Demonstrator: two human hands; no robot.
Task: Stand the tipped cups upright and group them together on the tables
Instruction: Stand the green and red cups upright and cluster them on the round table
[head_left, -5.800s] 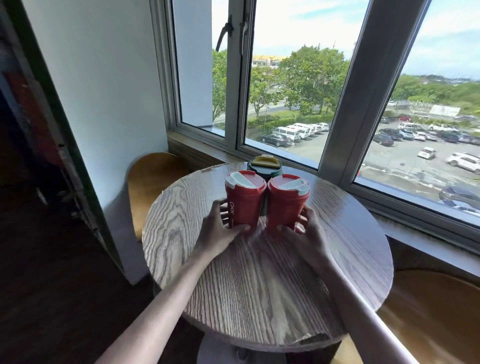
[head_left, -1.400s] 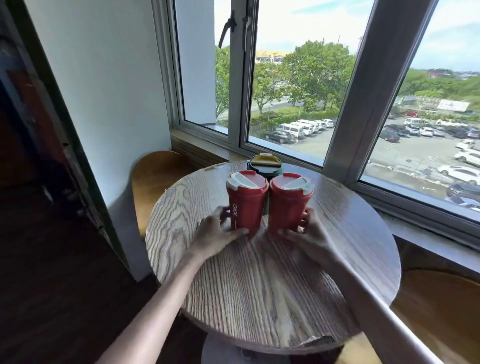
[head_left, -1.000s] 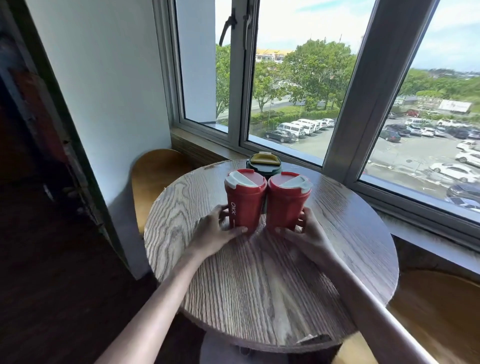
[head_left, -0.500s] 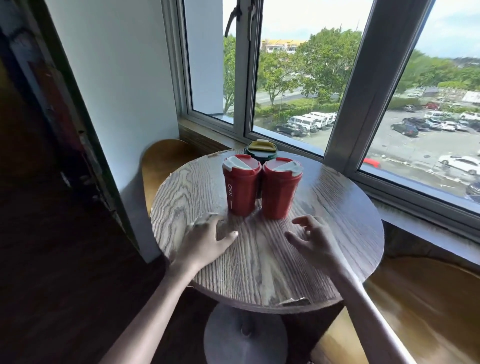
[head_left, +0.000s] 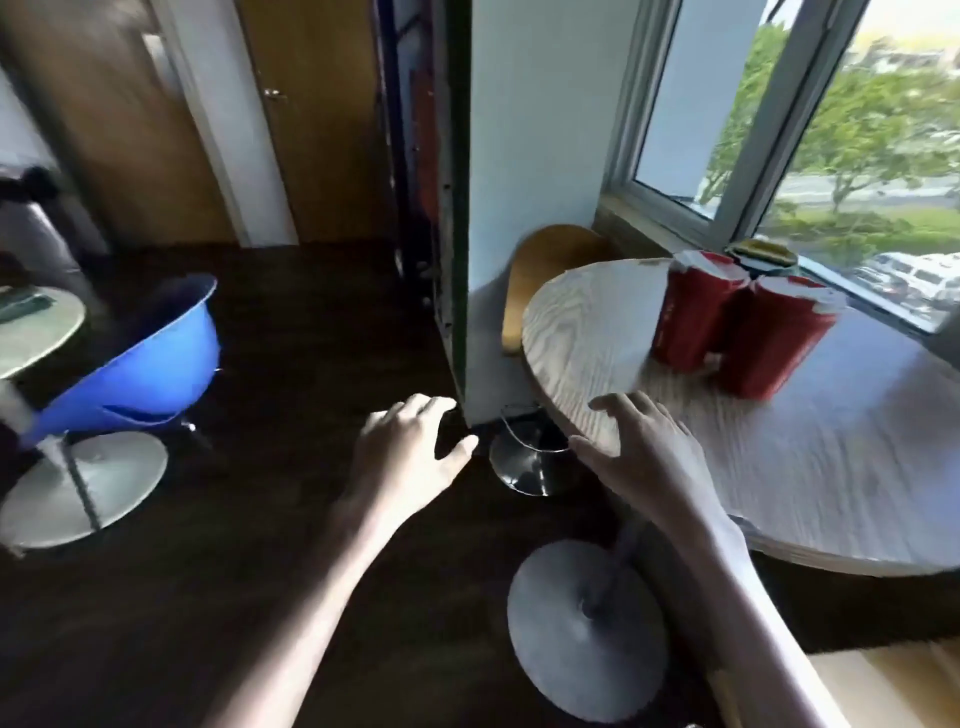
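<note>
Two red cups (head_left: 691, 312) (head_left: 769, 338) stand upright and touching each other on the round wooden table (head_left: 779, 467), toward its far edge by the window (head_left: 831, 130); a darker green cup with a yellow lid (head_left: 761, 254) stands just behind them, nearest the glass. All three are blurred, so the lids show only as pale tops. The right hand (head_left: 644, 447) hovers over the table's near-left edge, fingers spread and loosely curved, holding nothing and well apart from the cups. The left hand (head_left: 410, 457) hangs off the table altogether, over the dark floor (head_left: 260, 571), open with fingers relaxed and thumb out, also empty. Between the left hand and the table stands the corner of a white wall (head_left: 519, 208) with a dark green edge, and a tan wooden seat (head_left: 550, 270) sits tucked against it beside the table's far-left edge. Below the table its grey pedestal base (head_left: 587, 623) rests on the floor, with a second chrome base (head_left: 524, 462) near the wall corner. Off to the left are a blue bucket chair (head_left: 150, 364) on a round grey foot and, at the left border, part of another round table (head_left: 31, 327) with something dark and flat on it, too blurred to identify. Brown doors (head_left: 156, 130) fill the background.
</note>
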